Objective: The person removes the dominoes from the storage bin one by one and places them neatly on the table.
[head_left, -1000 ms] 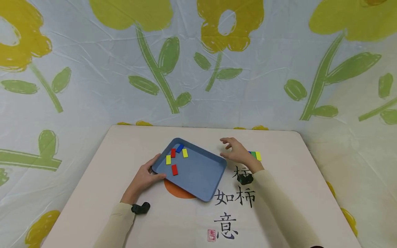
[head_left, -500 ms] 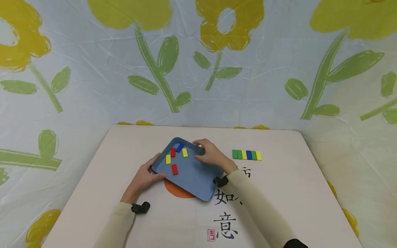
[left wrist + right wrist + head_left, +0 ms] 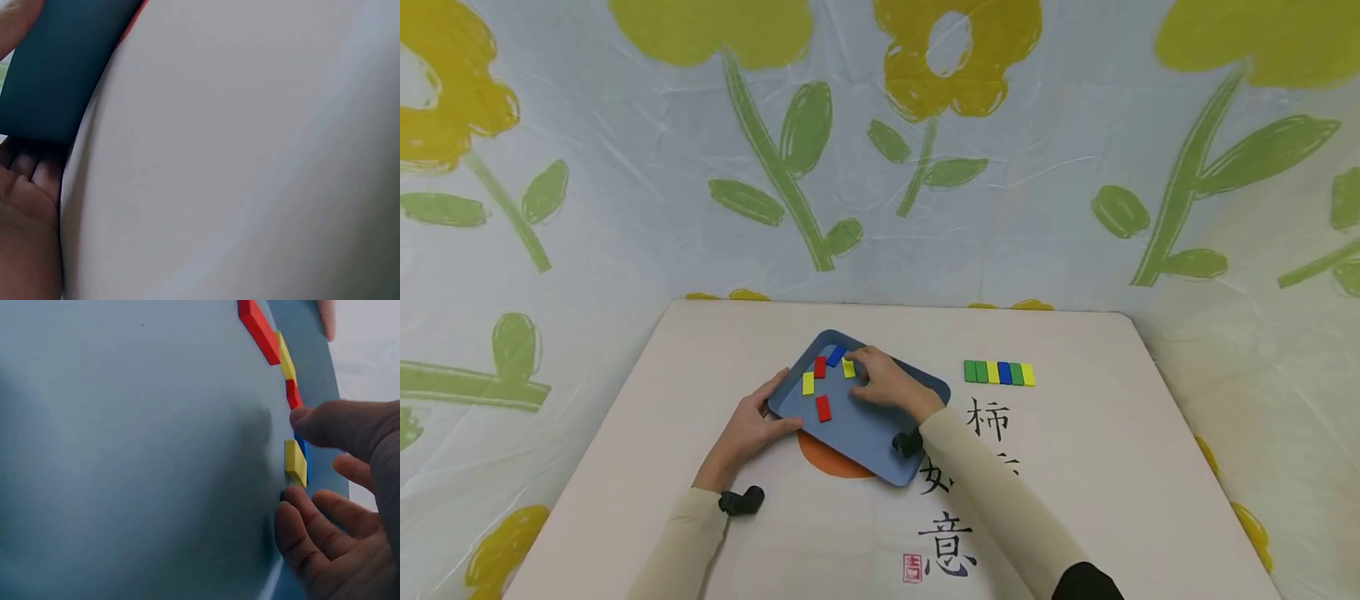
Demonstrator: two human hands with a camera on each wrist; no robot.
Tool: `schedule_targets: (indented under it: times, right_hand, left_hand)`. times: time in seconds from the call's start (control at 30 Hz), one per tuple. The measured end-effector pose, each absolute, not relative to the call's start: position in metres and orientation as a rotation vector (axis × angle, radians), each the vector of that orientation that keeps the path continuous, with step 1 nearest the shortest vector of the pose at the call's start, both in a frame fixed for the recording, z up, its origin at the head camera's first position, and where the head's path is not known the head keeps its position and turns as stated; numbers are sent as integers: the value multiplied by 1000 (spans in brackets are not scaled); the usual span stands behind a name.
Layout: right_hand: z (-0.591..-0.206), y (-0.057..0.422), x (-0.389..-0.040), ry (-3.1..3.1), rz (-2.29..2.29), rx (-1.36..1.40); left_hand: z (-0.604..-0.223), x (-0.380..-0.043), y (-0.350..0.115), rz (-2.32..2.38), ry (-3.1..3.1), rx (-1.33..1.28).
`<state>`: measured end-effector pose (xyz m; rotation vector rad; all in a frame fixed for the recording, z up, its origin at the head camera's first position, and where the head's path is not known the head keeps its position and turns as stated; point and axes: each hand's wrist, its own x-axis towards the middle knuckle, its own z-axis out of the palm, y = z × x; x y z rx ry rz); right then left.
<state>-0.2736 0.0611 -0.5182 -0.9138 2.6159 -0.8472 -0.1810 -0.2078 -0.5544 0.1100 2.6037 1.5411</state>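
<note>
My left hand (image 3: 748,435) grips the left corner of a blue-grey tray (image 3: 880,454); in the left wrist view its fingers lie beneath the tray wall (image 3: 59,69). Over the tray, my right hand (image 3: 891,385) reaches to a yellow block (image 3: 848,369). The right wrist view puts this yellow block (image 3: 296,464) between the spread thumb and fingers, not pinched. Close by lie a blue block (image 3: 836,356) and a red block (image 3: 820,367). Another yellow block (image 3: 808,383) and another red block (image 3: 823,408) sit nearer the left hand.
Right of the tray, a row of several green, yellow and blue blocks (image 3: 999,372) lies side by side on the table (image 3: 1075,467). The tabletop bears black brush characters (image 3: 947,546) and an orange disc (image 3: 831,461). A flowered cloth (image 3: 1037,217) hangs behind.
My right hand has moved left from near the block row, over the tray's right side, to the yellow block. The left hand and the tray have stayed in place.
</note>
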Motion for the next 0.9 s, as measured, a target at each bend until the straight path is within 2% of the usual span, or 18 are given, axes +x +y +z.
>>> schedule_targets:
  times: [0.9]
  right_hand:
    - [-531,43,-279,2627,-913,-865]
  left_hand:
    - [-560,-184,-213,1575,2567,118]
